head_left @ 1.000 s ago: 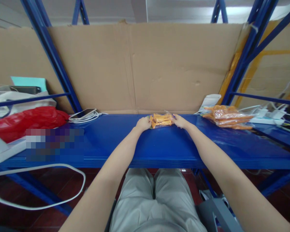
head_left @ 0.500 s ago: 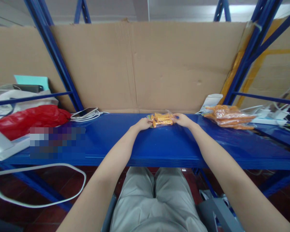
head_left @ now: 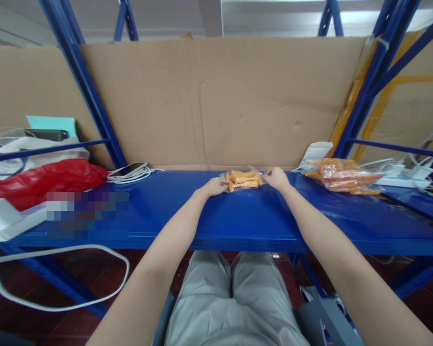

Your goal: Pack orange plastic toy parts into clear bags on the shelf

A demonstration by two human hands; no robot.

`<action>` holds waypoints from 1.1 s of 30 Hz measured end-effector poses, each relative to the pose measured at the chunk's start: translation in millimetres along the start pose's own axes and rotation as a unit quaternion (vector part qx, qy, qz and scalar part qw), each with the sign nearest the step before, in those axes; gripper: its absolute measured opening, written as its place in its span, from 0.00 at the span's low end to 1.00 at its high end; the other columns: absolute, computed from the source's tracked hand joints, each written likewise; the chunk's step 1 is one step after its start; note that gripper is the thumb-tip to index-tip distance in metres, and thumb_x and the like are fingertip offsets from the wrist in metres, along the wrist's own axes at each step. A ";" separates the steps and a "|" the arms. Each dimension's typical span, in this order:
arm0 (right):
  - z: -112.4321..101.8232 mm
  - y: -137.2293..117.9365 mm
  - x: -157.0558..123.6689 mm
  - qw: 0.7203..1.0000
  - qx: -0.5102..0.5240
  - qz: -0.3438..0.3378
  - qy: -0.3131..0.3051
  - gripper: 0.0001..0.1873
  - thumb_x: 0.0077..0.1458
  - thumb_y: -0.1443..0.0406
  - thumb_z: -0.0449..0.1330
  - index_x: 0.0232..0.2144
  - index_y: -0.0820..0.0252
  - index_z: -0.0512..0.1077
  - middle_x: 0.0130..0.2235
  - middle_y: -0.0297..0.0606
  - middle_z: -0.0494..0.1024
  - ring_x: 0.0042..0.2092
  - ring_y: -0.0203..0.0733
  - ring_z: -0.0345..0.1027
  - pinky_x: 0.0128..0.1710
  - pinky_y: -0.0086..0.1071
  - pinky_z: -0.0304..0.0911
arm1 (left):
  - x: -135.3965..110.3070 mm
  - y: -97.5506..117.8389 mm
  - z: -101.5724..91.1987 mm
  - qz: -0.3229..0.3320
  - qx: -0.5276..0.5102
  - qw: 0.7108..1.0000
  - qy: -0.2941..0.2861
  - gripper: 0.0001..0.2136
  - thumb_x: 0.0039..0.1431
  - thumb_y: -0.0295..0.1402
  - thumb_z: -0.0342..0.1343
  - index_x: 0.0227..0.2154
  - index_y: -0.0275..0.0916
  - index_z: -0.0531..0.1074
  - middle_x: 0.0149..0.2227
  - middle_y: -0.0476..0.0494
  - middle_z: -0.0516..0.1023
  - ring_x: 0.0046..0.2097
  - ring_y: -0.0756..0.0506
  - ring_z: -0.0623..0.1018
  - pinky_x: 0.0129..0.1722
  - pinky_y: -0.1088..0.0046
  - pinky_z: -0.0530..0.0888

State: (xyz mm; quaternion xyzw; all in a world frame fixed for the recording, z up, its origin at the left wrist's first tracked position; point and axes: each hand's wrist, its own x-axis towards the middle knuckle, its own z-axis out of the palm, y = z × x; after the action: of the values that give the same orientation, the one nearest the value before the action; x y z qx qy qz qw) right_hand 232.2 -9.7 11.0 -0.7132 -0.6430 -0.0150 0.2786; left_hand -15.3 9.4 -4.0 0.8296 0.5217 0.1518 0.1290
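A clear plastic packet of orange stick-shaped pieces (head_left: 243, 184) lies on the blue tabletop (head_left: 238, 216) between my hands. My left hand (head_left: 215, 186) is closed on the packet's left end, where a bit of green shows. At the opposite end, my right hand (head_left: 277, 179) pinches the transparent plastic edge, a little apart from the orange contents. What exactly the pieces are is too small to tell.
More clear bags of orange pieces (head_left: 341, 177) are piled on the right, beside white plugs and cables (head_left: 404, 175). On the left are a phone (head_left: 133, 168) on a coiled white cable and a red plastic bag (head_left: 54, 180). A cardboard panel (head_left: 245, 101) stands behind.
My right hand has shifted slightly right, drawing the clear end of the packet out from the orange pieces. My left hand keeps its hold. The view has tilted up a little.
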 end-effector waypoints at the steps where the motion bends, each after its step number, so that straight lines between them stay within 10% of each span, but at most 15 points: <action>1: -0.1 0.6 0.4 1.000 0.005 0.008 0.000 0.11 0.52 0.70 0.56 0.34 0.63 0.78 0.41 0.48 0.81 0.45 0.46 0.75 0.39 0.28 0.65 | 0.1 -0.1 0.1 0.000 0.001 1.000 0.002 0.18 0.61 0.29 0.49 0.52 0.38 0.75 0.51 0.45 0.79 0.50 0.46 0.78 0.52 0.75 0.70; 21: 15.6 29.8 16.7 0.975 0.155 0.157 0.021 0.10 0.50 0.66 0.56 0.31 0.66 0.76 0.30 0.51 0.79 0.40 0.53 0.75 0.37 0.36 0.69 | -6.8 11.6 -4.5 -0.028 0.032 0.999 0.020 0.18 0.59 0.27 0.49 0.49 0.40 0.77 0.50 0.47 0.79 0.48 0.45 0.79 0.49 0.77 0.72; 27: 14.6 26.7 16.4 0.862 0.423 0.280 -0.022 0.08 0.52 0.71 0.54 0.35 0.65 0.71 0.19 0.35 0.70 0.19 0.35 0.63 0.21 0.28 0.66 | -6.1 19.9 -3.6 -0.015 0.102 0.994 0.048 0.14 0.60 0.30 0.50 0.42 0.43 0.81 0.46 0.46 0.81 0.51 0.43 0.78 0.49 0.75 0.72; 33: 4.0 20.3 7.6 0.791 0.522 0.294 -0.127 0.10 0.64 0.64 0.49 0.40 0.64 0.67 0.26 0.40 0.73 0.25 0.36 0.69 0.28 0.28 0.71 | -9.9 30.5 -2.9 -0.004 0.100 0.992 0.078 0.14 0.60 0.33 0.51 0.41 0.39 0.81 0.43 0.41 0.82 0.48 0.41 0.79 0.48 0.72 0.72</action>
State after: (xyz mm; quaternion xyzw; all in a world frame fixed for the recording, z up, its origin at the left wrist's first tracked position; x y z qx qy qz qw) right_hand 250.9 -1.4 2.9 -0.6097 -0.3423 0.4957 0.5152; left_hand 4.8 -12.3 8.9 0.8220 0.5458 0.1625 0.0045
